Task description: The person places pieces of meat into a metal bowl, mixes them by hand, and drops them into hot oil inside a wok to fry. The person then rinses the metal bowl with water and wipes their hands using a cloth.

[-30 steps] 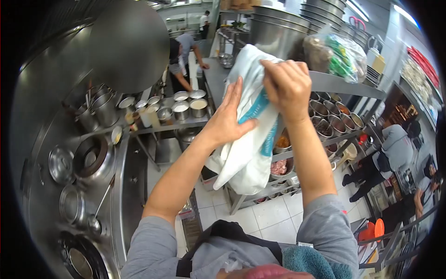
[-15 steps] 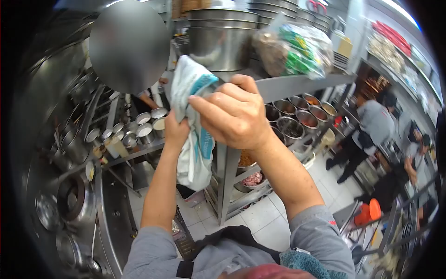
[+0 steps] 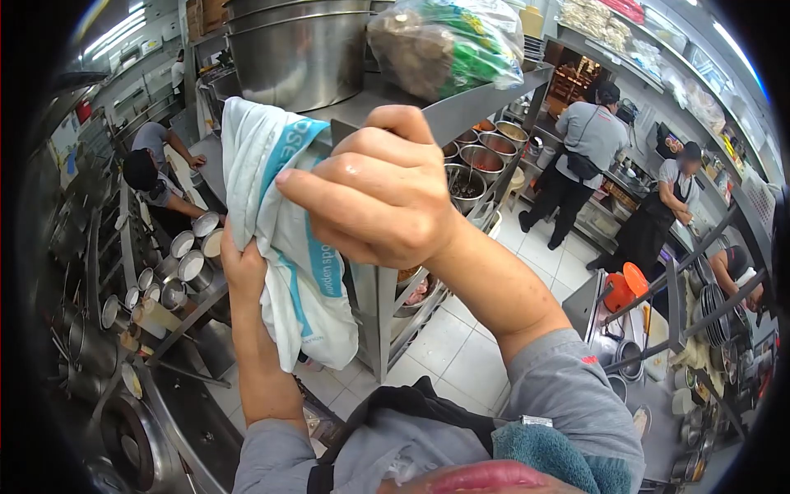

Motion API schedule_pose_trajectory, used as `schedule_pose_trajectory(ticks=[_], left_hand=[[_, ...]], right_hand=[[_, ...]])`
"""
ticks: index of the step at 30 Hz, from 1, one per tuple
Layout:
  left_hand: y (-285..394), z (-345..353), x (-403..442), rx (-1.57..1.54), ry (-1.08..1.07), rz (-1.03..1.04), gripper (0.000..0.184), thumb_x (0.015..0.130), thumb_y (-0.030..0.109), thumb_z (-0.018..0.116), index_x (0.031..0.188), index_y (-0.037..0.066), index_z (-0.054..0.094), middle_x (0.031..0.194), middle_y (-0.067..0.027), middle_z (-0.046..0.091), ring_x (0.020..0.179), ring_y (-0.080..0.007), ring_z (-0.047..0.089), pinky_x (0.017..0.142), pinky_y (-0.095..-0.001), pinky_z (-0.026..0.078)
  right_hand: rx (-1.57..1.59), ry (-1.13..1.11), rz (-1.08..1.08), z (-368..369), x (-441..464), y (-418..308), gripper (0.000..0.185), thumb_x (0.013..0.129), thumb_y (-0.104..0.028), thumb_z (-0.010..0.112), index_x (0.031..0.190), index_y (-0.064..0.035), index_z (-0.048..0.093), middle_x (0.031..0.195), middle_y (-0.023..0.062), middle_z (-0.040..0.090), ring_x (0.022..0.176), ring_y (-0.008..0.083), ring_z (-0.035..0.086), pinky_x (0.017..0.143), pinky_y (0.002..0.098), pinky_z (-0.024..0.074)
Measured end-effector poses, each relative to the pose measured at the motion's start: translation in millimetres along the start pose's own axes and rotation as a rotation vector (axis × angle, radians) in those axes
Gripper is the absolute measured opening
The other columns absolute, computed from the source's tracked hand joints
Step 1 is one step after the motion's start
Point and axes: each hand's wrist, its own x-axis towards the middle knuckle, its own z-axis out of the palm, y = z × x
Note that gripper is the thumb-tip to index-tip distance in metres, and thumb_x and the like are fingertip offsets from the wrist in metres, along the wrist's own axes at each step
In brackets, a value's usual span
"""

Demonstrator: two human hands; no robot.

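Observation:
A white dish towel (image 3: 262, 148) with teal bands and printed lettering hangs bunched in front of me, its lower end loose. My left hand (image 3: 245, 276) is closed around its left side, about halfway down. Across the upper right part lies my right hand (image 3: 383, 193), fingers curled and one fingertip against the cloth; the hand hides what is inside its grip. Just behind the towel stands a metal shelf (image 3: 461, 115), bearing a large steel pot (image 3: 300, 62) and a clear plastic bag (image 3: 448, 49) with brown and green contents.
Steel containers of food (image 3: 484, 160) line the rack on the right. Small pans (image 3: 193, 267) crowd a stand at left, near a person bending over (image 3: 152, 156). Two people (image 3: 597, 136) work at the right counter. A red-orange container (image 3: 625, 288) sits at lower right.
My view has turned, so the shelf, pot and bag sit farther left and higher. Both hands and the towel appear farther left and nearer, still gripped. More of the right-hand counter shows.

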Motion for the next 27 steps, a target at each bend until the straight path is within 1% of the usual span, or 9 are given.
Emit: schedule_pose_trajectory(ticks=[10, 14, 15, 16, 18, 20, 22, 25, 27], left_hand=[[-11, 8, 14, -0.313, -0.175, 0.021, 0.038, 0.084, -0.004, 0.041, 0.119, -0.005, 0.054, 0.114, -0.0171, 0.062, 0.107, -0.0249, 0.057, 0.094, -0.0296, 0.04], [-14, 13, 16, -0.367, -0.221, 0.067, 0.04, 0.082, -0.005, 0.041, 0.12, -0.006, 0.054, 0.112, -0.0178, 0.063, 0.105, -0.025, 0.058, 0.093, -0.0291, 0.04], [-16, 14, 15, -0.362, -0.213, 0.078, 0.041, 0.081, -0.005, 0.041, 0.12, -0.006, 0.053, 0.112, -0.0182, 0.062, 0.105, -0.0249, 0.058, 0.093, -0.0289, 0.04], [-17, 15, 14, -0.356, -0.202, 0.094, 0.042, 0.08, -0.005, 0.041, 0.12, -0.007, 0.053, 0.113, -0.0185, 0.062, 0.105, -0.0249, 0.058, 0.093, -0.0287, 0.04], [-18, 16, 9, -0.364, -0.185, 0.099, 0.044, 0.079, -0.004, 0.041, 0.121, -0.007, 0.052, 0.114, -0.0185, 0.061, 0.105, -0.0244, 0.058, 0.092, -0.0278, 0.041], [-7, 13, 1, -0.537, -0.192, 0.003, 0.044, 0.08, -0.002, 0.04, 0.122, -0.006, 0.051, 0.116, -0.0177, 0.06, 0.104, -0.0237, 0.058, 0.091, -0.0273, 0.041], [-4, 0, -13, -0.518, -0.213, -0.137, 0.044, 0.08, -0.003, 0.04, 0.122, -0.006, 0.051, 0.116, -0.0171, 0.059, 0.105, -0.0229, 0.057, 0.089, -0.0277, 0.043], [-33, -3, -68, -0.794, -0.346, -0.339, 0.038, 0.083, 0.002, 0.046, 0.12, -0.005, 0.052, 0.114, -0.016, 0.06, 0.104, -0.0228, 0.057, 0.09, -0.0282, 0.045], [-35, -3, -122, -0.908, -0.377, -0.535, 0.034, 0.09, 0.013, 0.047, 0.119, -0.003, 0.053, 0.113, -0.0142, 0.06, 0.102, -0.0231, 0.059, 0.089, -0.0307, 0.047]], right_hand=[[-0.18, -0.083, -0.058, -3, 2, 0, 0.034, 0.053, -0.012, 0.065, 0.087, -0.0076, 0.067, 0.067, -0.003, 0.058, 0.06, 0.0133, 0.055, 0.068, 0.0308, 0.0399], [-0.348, -0.086, -0.057, 1, 5, -10, 0.031, 0.062, -0.002, 0.064, 0.092, -0.0082, 0.067, 0.081, 0.0025, 0.064, 0.078, 0.0188, 0.063, 0.089, 0.0407, 0.0422], [-0.367, -0.074, -0.009, 1, 1, -21, 0.031, 0.065, 0.0, 0.064, 0.094, -0.0088, 0.067, 0.093, 0.0079, 0.065, 0.088, 0.0234, 0.064, 0.095, 0.0453, 0.0394], [-0.369, -0.079, -0.012, 0, -4, -36, 0.031, 0.065, 0.0, 0.064, 0.094, -0.0088, 0.067, 0.093, 0.0079, 0.065, 0.088, 0.0234, 0.064, 0.095, 0.0453, 0.0394], [-0.326, -0.001, 0.216, -3, -23, -77, 0.029, 0.067, -0.002, 0.065, 0.095, -0.009, 0.068, 0.098, 0.0119, 0.065, 0.091, 0.027, 0.063, 0.096, 0.0453, 0.0398], [-0.012, -0.144, 0.488, -7, -66, -129, 0.031, 0.069, -0.006, 0.069, 0.1, -0.007, 0.067, 0.108, 0.0168, 0.062, 0.102, 0.0319, 0.061, 0.097, 0.044, 0.04], [0.106, -0.338, 0.794, 5, -87, -174, 0.051, 0.071, -0.019, 0.075, 0.117, -0.0043, 0.059, 0.125, 0.0231, 0.051, 0.117, 0.0375, 0.05, 0.099, 0.0436, 0.0393], [0.194, -0.424, 1.081, 41, -105, -204, 0.103, 0.063, -0.042, 0.081, 0.142, -0.0039, 0.027, 0.143, 0.028, 0.025, 0.129, 0.0433, 0.032, 0.103, 0.045, 0.035], [0.294, -0.203, 1.265, 57, -92, -212, 0.104, 0.065, -0.033, 0.081, 0.143, -0.0001, 0.021, 0.137, 0.0272, 0.037, 0.126, 0.0374, 0.041, 0.101, 0.04, 0.0357]])
